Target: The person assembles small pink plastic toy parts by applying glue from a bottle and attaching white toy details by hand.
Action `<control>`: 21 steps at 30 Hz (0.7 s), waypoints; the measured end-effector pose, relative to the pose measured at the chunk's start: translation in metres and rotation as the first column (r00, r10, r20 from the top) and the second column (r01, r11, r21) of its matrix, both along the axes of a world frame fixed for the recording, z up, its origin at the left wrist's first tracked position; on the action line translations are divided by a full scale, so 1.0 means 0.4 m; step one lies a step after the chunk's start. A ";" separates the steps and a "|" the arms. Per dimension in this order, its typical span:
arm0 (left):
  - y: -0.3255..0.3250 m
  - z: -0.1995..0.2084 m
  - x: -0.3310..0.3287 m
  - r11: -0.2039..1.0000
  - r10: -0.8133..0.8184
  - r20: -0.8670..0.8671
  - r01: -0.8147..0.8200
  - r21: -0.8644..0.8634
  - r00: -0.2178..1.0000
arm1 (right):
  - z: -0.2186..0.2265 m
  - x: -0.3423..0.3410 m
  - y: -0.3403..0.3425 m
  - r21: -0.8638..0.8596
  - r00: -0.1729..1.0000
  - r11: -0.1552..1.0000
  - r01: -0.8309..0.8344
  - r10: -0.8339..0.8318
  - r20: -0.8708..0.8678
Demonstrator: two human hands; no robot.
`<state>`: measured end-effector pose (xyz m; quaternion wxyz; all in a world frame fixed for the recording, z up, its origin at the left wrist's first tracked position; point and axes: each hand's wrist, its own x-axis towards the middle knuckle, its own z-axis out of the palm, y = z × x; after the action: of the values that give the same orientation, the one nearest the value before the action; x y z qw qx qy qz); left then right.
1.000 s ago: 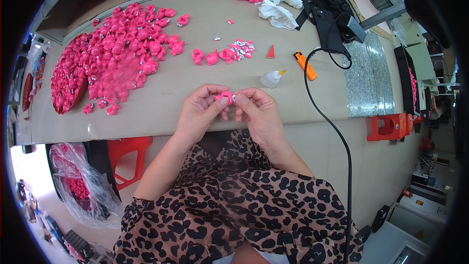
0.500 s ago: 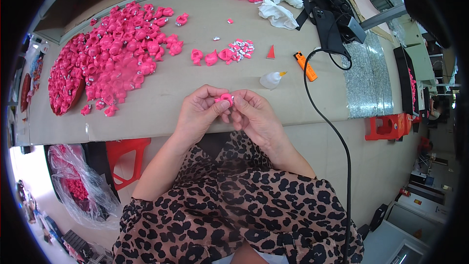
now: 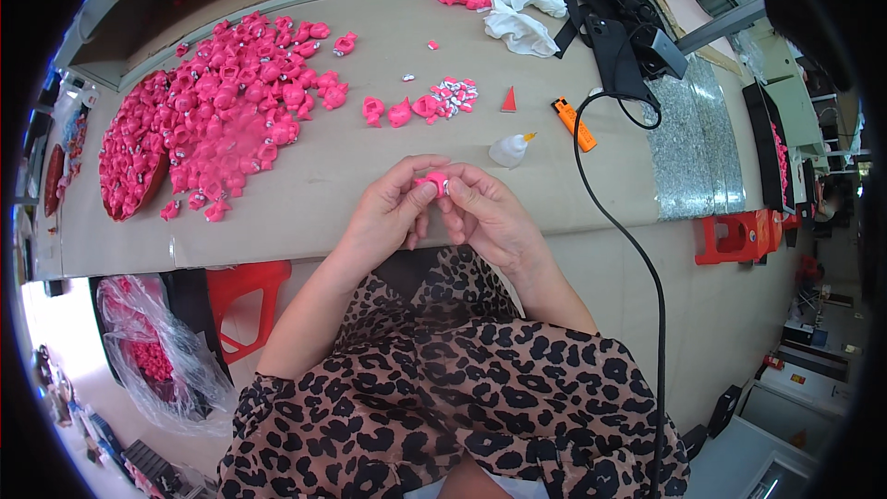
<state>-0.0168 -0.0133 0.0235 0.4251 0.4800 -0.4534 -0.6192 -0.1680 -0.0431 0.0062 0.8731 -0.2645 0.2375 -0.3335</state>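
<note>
Between my two hands, above the table's near edge, is a small pink plastic figure part (image 3: 435, 182) with a white and dark patch on its right side. My left hand (image 3: 399, 201) pinches it from the left with thumb and fingers. From the right, the thumb and forefinger of my right hand (image 3: 482, 210) press on the patched side. Just beyond my hands, a small white glue bottle (image 3: 507, 151) with a yellow tip leans on the table. Farther back, a few pink figure parts (image 3: 399, 112) sit beside a little heap of small pink-and-white pieces (image 3: 455, 95).
A big pile of pink parts (image 3: 231, 83) covers the table's left, partly in a shallow red tray (image 3: 152, 187). To the right lie a red triangular piece (image 3: 509, 100), an orange cutter (image 3: 575, 124), white tissue (image 3: 519, 30) and a black bag (image 3: 610, 9). A black cable (image 3: 637, 249) hangs down at right.
The pink part has turned slightly and sits a little farther right and higher in my fingers, its patch now showing more. The whole view has shifted slightly.
</note>
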 end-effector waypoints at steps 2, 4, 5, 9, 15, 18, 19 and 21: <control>0.001 0.004 -0.005 0.999 -0.038 -0.010 0.038 -0.001 0.999 | -0.001 0.003 0.003 -0.016 1.000 1.000 0.007 -0.008 -0.013; 0.003 0.002 -0.010 0.997 -0.075 -0.020 0.075 0.001 0.997 | 0.000 0.008 0.007 -0.029 1.000 0.999 0.014 -0.015 -0.025; 0.004 -0.007 -0.012 0.998 -0.055 -0.021 0.055 -0.012 0.998 | 0.003 0.011 0.009 -0.009 1.000 1.000 0.024 -0.024 -0.016; 0.006 -0.020 -0.019 0.999 -0.032 -0.041 0.031 -0.032 0.999 | 0.005 0.019 0.017 -0.004 0.997 0.997 0.072 -0.072 -0.042; 0.008 -0.022 -0.017 0.997 -0.063 -0.073 0.059 -0.045 0.995 | -0.005 0.027 0.021 -0.002 0.995 0.995 0.095 -0.095 -0.023; 0.006 -0.029 -0.019 0.995 -0.077 -0.071 0.072 -0.072 0.994 | -0.007 0.028 0.023 0.015 0.994 0.995 0.102 -0.101 -0.040; 0.006 -0.029 -0.020 0.995 -0.080 -0.072 0.075 -0.070 0.994 | -0.007 0.028 0.023 0.017 0.994 0.994 0.105 -0.104 -0.040; 0.006 -0.024 -0.022 0.993 -0.086 -0.070 0.080 -0.083 0.994 | -0.004 0.028 0.024 0.018 0.994 0.995 0.101 -0.100 -0.031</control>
<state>-0.0257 -0.0111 0.0139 0.4343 0.4199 -0.4815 -0.6350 -0.1569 -0.0337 0.0046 0.8541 -0.2487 0.2669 -0.3707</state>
